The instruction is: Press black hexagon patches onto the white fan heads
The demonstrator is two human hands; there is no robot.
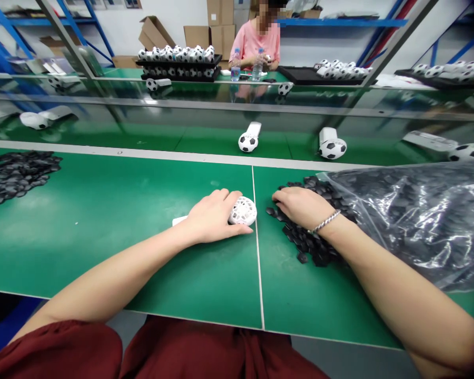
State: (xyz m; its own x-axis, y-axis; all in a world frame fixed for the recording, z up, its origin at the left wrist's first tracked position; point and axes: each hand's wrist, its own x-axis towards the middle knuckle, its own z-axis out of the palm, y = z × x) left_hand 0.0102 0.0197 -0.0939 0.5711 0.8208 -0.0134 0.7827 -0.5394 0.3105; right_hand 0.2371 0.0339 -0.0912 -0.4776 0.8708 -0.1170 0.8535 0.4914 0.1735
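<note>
My left hand [211,218] is wrapped round a white handheld fan [244,211] that lies on the green table. Its round openwork head, patterned like a football, faces up between my thumb and fingers, while the handle's end sticks out behind my wrist. Over the left edge of a heap of small black flat pieces [319,247] is my right hand [300,206], palm down. Its fingers are curled together at the heap, and what the fingertips hold, if anything, is hidden.
A clear plastic bag [426,226] full of black pieces lies right of the heap. Another black pile [19,173] is at far left. Beyond a pale rail, football-patterned fans [248,141] lie on a green conveyor. Across it, a person in pink [256,45] sits near black trays [177,73].
</note>
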